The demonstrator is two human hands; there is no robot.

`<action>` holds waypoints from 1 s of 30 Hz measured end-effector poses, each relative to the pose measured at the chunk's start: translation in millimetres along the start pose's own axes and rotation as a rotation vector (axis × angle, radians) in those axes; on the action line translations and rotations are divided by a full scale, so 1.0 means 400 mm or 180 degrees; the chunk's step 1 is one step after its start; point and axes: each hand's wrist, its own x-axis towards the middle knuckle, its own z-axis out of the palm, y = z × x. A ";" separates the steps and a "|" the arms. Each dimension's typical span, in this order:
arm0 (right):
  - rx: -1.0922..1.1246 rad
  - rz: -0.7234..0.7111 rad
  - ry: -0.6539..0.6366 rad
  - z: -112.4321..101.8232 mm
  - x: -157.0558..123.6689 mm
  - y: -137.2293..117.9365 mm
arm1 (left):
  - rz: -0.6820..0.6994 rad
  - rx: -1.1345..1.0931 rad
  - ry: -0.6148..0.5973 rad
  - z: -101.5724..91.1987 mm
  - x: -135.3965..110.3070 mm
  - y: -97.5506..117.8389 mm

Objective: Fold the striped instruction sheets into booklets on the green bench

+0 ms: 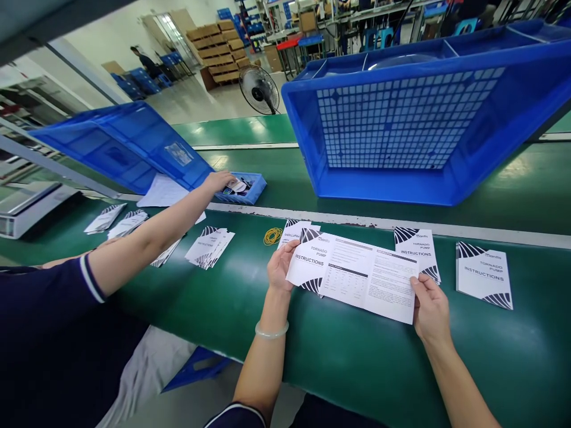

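Note:
An unfolded instruction leaflet (352, 273) is stretched between my two hands above the green table. My left hand (282, 266) pinches its left edge, by the cover panel printed "TORNADO PUMP INSTRUCTIONS". At the right edge, my right hand (430, 303) grips the printed panel between thumb and fingers. Behind the leaflet lie folded leaflets (292, 230), partly hidden by it. Another small stack of leaflets (417, 246) sits just behind my right hand, and a further leaflet stack (484, 273) lies to its right.
Yellow rubber bands (272, 236) lie left of the leaflets. A large blue crate (379, 183) stands tilted behind. On the left, a co-worker's hand (222, 180) reaches into a small blue bin (254, 189). Leaflet piles (209, 246) lie near that arm. A fan (259, 89) stands beyond.

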 end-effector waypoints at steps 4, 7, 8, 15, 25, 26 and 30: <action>0.0014 -0.0036 0.0012 -0.002 0.001 0.003 | -0.0023 -0.0049 -0.0081 0.002 -0.003 0.001; -0.0046 -0.0066 0.0020 -0.001 0.002 0.003 | -0.0033 -0.0039 -0.0103 0.005 -0.006 0.002; -0.0071 -0.0080 0.0027 -0.001 0.002 0.003 | -0.0037 -0.0033 -0.0096 0.006 -0.007 0.002; -0.0088 -0.0092 0.0016 0.003 0.001 0.003 | -0.0032 -0.0094 -0.0077 0.015 -0.012 0.004; -0.0110 -0.0154 -0.0005 0.002 0.004 0.005 | -0.0042 -0.0084 -0.0125 0.017 -0.015 0.004; -0.0109 -0.0149 -0.0004 0.002 0.004 0.005 | -0.0045 -0.0078 -0.0130 0.017 -0.015 0.003; -0.0099 -0.0155 0.0005 0.002 0.004 0.006 | -0.0058 -0.0102 -0.0161 0.017 -0.015 0.004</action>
